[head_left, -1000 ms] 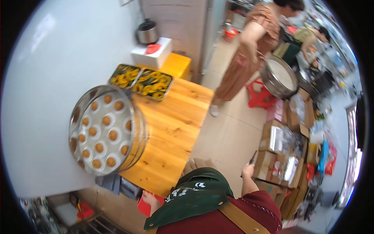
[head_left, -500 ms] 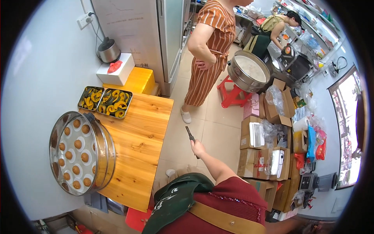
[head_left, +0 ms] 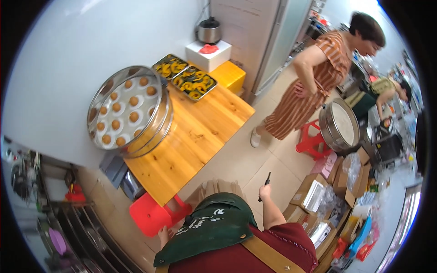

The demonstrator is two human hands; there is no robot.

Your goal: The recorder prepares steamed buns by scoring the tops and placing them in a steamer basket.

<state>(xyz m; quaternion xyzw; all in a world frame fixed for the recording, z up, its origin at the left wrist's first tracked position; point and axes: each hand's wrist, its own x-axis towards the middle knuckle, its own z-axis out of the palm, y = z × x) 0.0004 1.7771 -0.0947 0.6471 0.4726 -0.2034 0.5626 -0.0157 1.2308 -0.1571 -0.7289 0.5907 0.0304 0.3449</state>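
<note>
My right hand (head_left: 265, 190) is closed around a slim black tool (head_left: 267, 180) that looks like a knife, held upright over the tiled floor with the arm stretched forward. My left hand (head_left: 164, 235) shows only in part beside the red plastic stool (head_left: 154, 220). Its fingers look apart, and I see nothing in them; my dark green apron hides the rest of that arm. To the left, a wooden table (head_left: 205, 132) carries a round steel steamer (head_left: 157, 120) with several brown dough balls on white paper rounds. Two metal trays of sliced pumpkin (head_left: 195, 83) are at its far side.
A person in a striped outfit (head_left: 305, 107) stands ahead, hand on hip. Another person (head_left: 380, 93) works farther back. Another steamer (head_left: 343, 125) rests on a red stool (head_left: 312, 141). Cardboard boxes (head_left: 302, 198) line the right side; a dark rack (head_left: 82, 227) stands lower left.
My view has swung left, so the table and steamer appear farther right and more of the stool shows. My right hand still grips the black tool; more of my left hand is visible.
</note>
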